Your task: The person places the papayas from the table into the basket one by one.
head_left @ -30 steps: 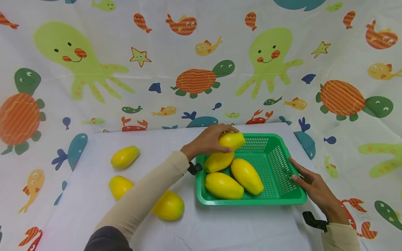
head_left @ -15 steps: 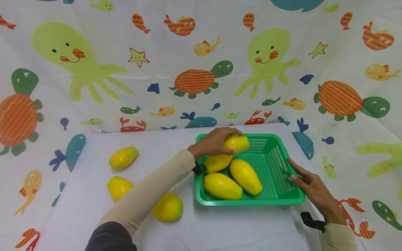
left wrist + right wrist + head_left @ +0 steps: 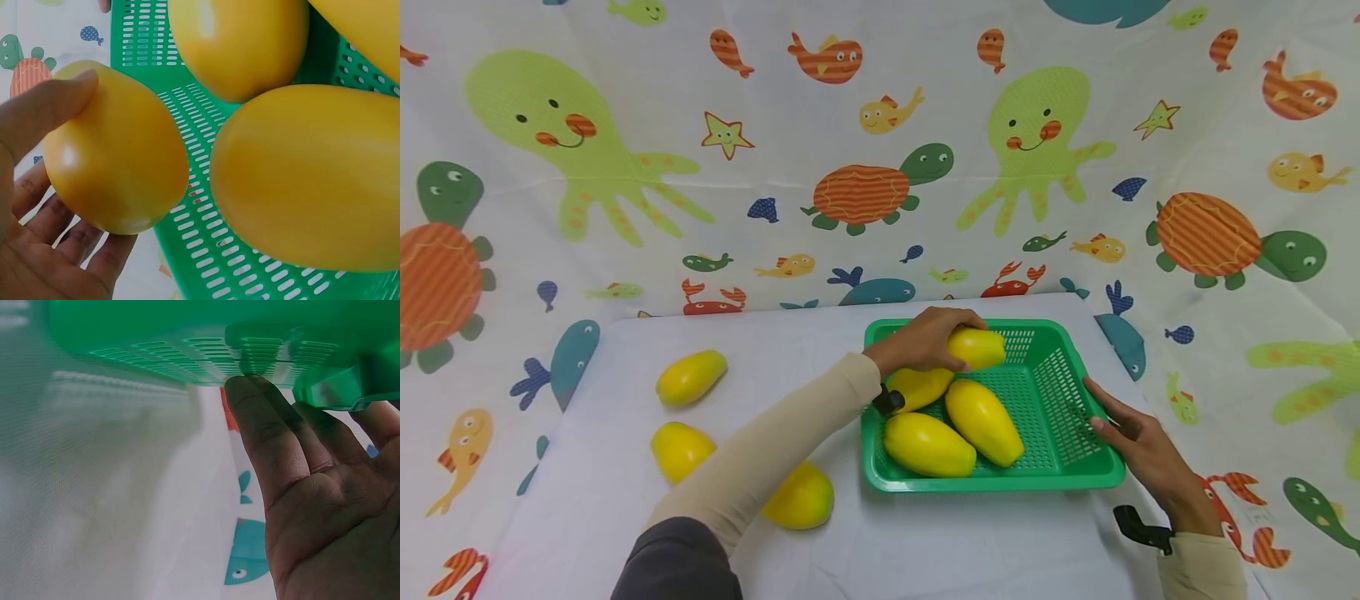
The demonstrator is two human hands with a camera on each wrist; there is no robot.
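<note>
Yellow fruit [image 3: 983,348]: gripped by left hand [image 3: 925,338], at green basket [image 3: 1000,483]'s twelve o'clock. Right hand [image 3: 1147,446] holds basket, three o'clock, presumably steadying.

White fabric backdrop [image 3: 925,92], printed octopuses [image 3: 1037,108], turtles [image 3: 861,196], fish [image 3: 891,114]; white-covered table [image 3: 985,542] in front.

Head view: the left sleeve [image 3: 767,442] partly hides a loose yellow fruit [image 3: 805,497]; the left hand [image 3: 925,342] covers one end of the held fruit [image 3: 981,348]. Right-wrist view: the green basket [image 3: 156,325] is cut off above.
</note>
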